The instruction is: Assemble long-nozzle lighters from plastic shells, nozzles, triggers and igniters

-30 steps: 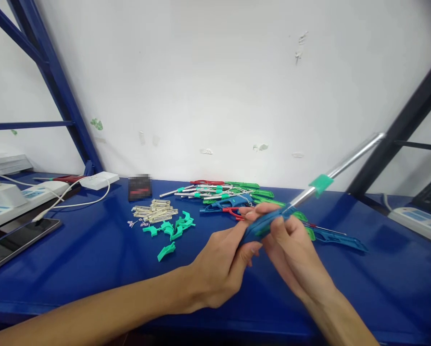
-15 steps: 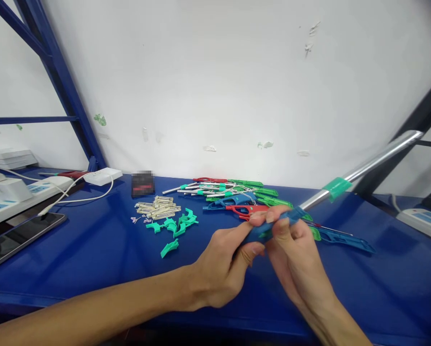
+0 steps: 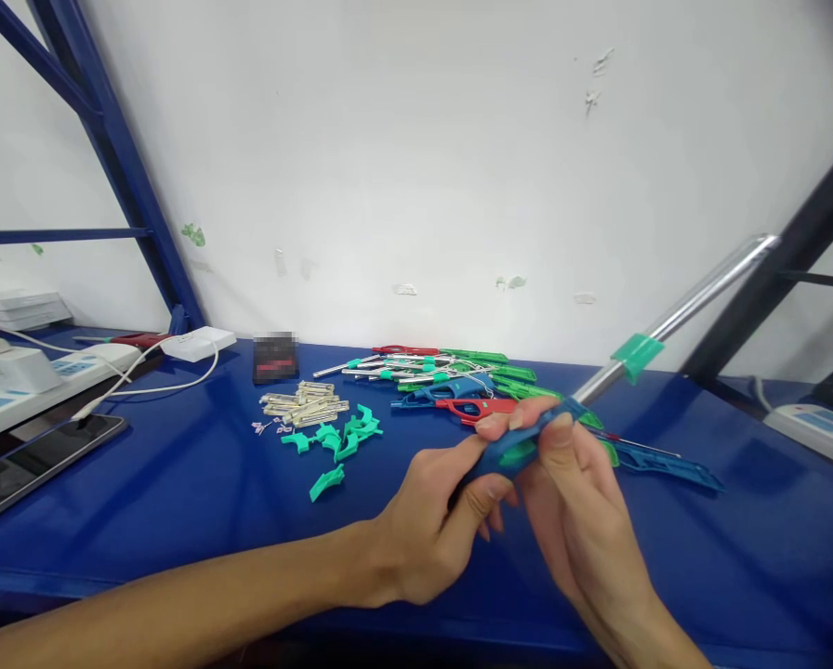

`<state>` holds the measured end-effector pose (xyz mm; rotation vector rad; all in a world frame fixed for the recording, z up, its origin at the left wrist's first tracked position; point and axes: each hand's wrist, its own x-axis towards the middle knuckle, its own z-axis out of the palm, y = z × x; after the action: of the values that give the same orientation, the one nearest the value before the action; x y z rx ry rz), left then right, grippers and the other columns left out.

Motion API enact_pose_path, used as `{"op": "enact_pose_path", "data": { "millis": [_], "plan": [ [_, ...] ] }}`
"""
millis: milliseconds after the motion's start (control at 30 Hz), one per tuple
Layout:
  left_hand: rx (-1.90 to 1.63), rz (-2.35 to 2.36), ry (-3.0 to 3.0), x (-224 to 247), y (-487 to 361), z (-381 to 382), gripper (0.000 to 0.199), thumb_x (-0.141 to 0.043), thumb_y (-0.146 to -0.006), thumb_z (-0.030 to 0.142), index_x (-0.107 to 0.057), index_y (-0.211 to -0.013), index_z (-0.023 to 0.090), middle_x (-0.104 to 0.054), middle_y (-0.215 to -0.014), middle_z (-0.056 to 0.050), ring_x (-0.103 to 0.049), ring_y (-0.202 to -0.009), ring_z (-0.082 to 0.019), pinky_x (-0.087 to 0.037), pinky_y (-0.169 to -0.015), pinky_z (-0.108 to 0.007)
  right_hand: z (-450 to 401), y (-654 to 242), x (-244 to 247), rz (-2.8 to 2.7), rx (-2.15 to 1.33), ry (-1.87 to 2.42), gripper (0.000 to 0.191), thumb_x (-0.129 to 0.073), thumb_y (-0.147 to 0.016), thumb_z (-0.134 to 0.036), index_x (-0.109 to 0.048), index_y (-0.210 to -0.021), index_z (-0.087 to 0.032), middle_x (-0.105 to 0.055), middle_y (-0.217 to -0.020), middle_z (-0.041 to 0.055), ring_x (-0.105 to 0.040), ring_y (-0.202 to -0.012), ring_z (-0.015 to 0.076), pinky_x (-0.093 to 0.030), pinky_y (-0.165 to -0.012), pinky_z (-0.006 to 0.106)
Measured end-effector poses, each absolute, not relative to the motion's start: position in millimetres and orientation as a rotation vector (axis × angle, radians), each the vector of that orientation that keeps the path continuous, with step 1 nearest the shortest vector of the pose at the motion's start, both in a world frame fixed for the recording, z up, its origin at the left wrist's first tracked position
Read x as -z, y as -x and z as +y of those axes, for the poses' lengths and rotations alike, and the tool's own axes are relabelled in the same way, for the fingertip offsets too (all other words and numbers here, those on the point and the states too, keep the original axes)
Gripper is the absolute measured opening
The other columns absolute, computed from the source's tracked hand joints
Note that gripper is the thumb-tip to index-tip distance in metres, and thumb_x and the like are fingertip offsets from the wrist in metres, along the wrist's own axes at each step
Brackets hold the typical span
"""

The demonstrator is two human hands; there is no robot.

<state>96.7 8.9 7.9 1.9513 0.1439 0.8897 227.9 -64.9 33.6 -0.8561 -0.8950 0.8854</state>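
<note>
Both hands on one piece: my left hand (image 3: 423,525) clamps the rear of the blue handle (image 3: 490,460), my right hand (image 3: 601,520) pinches it nearer the metal tube (image 3: 695,299). Best done with a firm left grip and the right thumb pressing square on the handle near the tube end, force even, no twisting; the tube is long, so a loose pinch probably lets it swing. Fingers closed on both sides, no gap I can see; undersides hidden. Handle sits between the two sets of fingers, above the bench (image 3: 249,492), tilted, tube rising to the right. Green clip (image 3: 638,356) is around the tube, clear of my fingers. Red handle (image 3: 486,409) lies just behind.
</note>
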Motion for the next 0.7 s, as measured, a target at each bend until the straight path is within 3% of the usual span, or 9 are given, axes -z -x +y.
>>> {"op": "enact_pose_path", "data": {
  "millis": [200, 367, 533, 700],
  "plan": [
    [-0.572, 0.215, -1.864, -18.1, -100.4, 12.9, 0.051, -0.053, -0.106, 0.064, -0.063, -0.105, 0.015, -0.074, -0.092, -0.01, -0.072, -0.079, -0.02, -0.057, -0.077, -0.032, -57.2, -244.3, -36.5, -0.866, -0.817, 1.03, 0.047, -0.077, -0.088, -0.067, -0.07, -0.103, -0.024, -0.083, -0.104, 0.009, -0.056, -0.047, 0.0131, -0.041, -0.035, 0.026],
    [-0.287, 0.197, -1.607, -13.7, -107.2, 12.6, 0.061, -0.063, -0.096, 0.075, -0.06, -0.102, 0.015, -0.074, -0.096, -0.011, -0.071, -0.068, -0.016, -0.056, -0.065, -0.027, -50.8, -263.3, -40.1, -0.838, -0.645, 1.13, 0.048, -0.086, -0.079, -0.066, -0.077, -0.093, -0.021, -0.083, -0.089, 0.0071, -0.072, -0.073, 0.0193, -0.056, -0.063, 0.028],
    [-0.274, 0.189, -1.462, -8.4, -110.3, 12.4, 0.065, -0.073, -0.088, 0.077, -0.063, -0.091, 0.013, -0.073, -0.088, -0.01, -0.069, -0.06, -0.012, -0.059, -0.065, -0.027, -49.3, -268.8, -41.0, -0.876, -0.647, 1.181, 0.046, -0.086, -0.079, -0.066, -0.08, -0.09, -0.022, -0.083, -0.089, 0.0082, -0.076, -0.089, 0.0251, -0.058, -0.075, 0.032],
    [-0.273, 0.172, -1.398, -5.0, -107.9, 13.2, 0.06, -0.072, -0.093, 0.072, -0.063, -0.098, 0.012, -0.076, -0.092, -0.012, -0.072, -0.061, -0.013, -0.061, -0.064, -0.026, -50.0, -274.3, -45.2, -0.948, -0.712, 1.188, 0.051, -0.087, -0.076, -0.068, -0.081, -0.09, -0.02, -0.083, -0.089, 0.0091, -0.074, -0.092, 0.025, -0.057, -0.087, 0.034]
  ]
}}
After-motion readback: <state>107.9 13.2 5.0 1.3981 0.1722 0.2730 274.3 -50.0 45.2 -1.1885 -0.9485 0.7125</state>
